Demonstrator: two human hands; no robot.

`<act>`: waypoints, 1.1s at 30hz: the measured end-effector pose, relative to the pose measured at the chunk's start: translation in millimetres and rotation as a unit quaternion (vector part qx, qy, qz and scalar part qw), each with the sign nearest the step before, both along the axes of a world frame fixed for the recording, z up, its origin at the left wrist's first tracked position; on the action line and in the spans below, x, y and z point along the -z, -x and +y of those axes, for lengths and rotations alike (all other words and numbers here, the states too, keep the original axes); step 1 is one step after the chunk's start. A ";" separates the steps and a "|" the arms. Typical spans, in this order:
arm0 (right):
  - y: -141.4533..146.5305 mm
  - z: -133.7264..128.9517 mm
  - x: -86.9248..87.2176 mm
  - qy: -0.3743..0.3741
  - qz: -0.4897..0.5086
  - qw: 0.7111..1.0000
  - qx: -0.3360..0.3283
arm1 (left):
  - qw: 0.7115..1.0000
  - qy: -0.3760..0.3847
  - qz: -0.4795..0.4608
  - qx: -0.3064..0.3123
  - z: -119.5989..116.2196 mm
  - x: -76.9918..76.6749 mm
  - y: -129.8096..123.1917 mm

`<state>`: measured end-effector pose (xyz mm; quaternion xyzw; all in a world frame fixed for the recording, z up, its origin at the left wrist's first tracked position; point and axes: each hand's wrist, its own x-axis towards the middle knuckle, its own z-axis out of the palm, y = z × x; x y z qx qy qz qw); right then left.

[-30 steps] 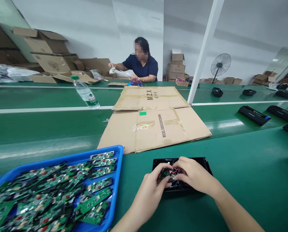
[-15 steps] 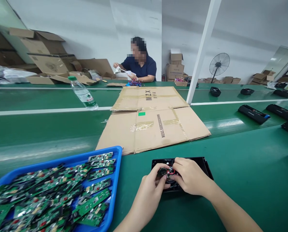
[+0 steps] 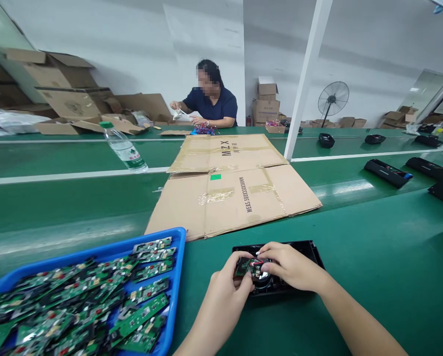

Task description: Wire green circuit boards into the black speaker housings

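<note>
My left hand (image 3: 233,282) grips a small green circuit board (image 3: 248,266) between thumb and fingers, tilted above a black plastic housing (image 3: 306,248). Red and black wires (image 3: 257,263) run across the board to the fingertips of my right hand (image 3: 290,265), which pinches them at the board's right end. What sits at the very tips of those fingers is partly hidden. Below the hands, a round speaker (image 3: 264,282) shows inside the housing. To the left, a blue tray (image 3: 179,277) holds many similar circuit boards (image 3: 141,311).
Flattened cardboard (image 3: 221,207) lies ahead across the green bench (image 3: 373,277). A water bottle (image 3: 126,151) leans on the left. Black devices (image 3: 386,172) stand to the right, near a white post (image 3: 305,84). A co-worker (image 3: 216,106) sits opposite, handling something white.
My left hand has turned the circuit board so its face shows more fully. The right fingers have shifted slightly at its end. The whole view has moved a little.
</note>
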<state>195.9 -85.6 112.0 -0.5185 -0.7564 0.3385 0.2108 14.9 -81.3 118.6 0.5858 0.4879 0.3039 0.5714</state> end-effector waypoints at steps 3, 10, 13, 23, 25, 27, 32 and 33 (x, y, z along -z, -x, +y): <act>-16.8 2.6 -3.4 0.023 0.041 0.998 0.045 | 1.000 0.015 -0.014 -0.002 0.1 1.1 -0.5; -30.3 -1.9 -10.9 0.071 0.094 0.993 0.018 | 0.999 0.019 -0.024 0.009 1.2 9.4 -1.9; -13.8 -4.4 -10.2 -0.010 0.034 0.999 -0.002 | 0.999 0.017 -0.025 0.019 1.1 9.9 -2.3; 8.1 -7.9 6.3 -0.255 -0.191 0.947 -0.040 | 0.999 0.004 -0.028 0.021 3.0 13.1 -2.6; 10.5 -9.1 9.9 -0.300 -0.223 0.926 -0.046 | 0.999 0.011 -0.044 0.017 2.7 14.5 -2.8; 15.0 -12.0 12.3 -0.336 -0.254 0.906 -0.043 | 0.999 0.016 -0.045 0.011 2.1 15.3 -3.1; 27.3 -20.3 14.0 -0.374 -0.293 0.880 0.000 | 1.000 0.005 -0.024 0.006 1.2 15.4 -4.4; 28.1 -20.7 13.9 -0.362 -0.287 0.887 0.003 | 1.000 0.001 -0.023 0.007 1.4 15.1 -4.4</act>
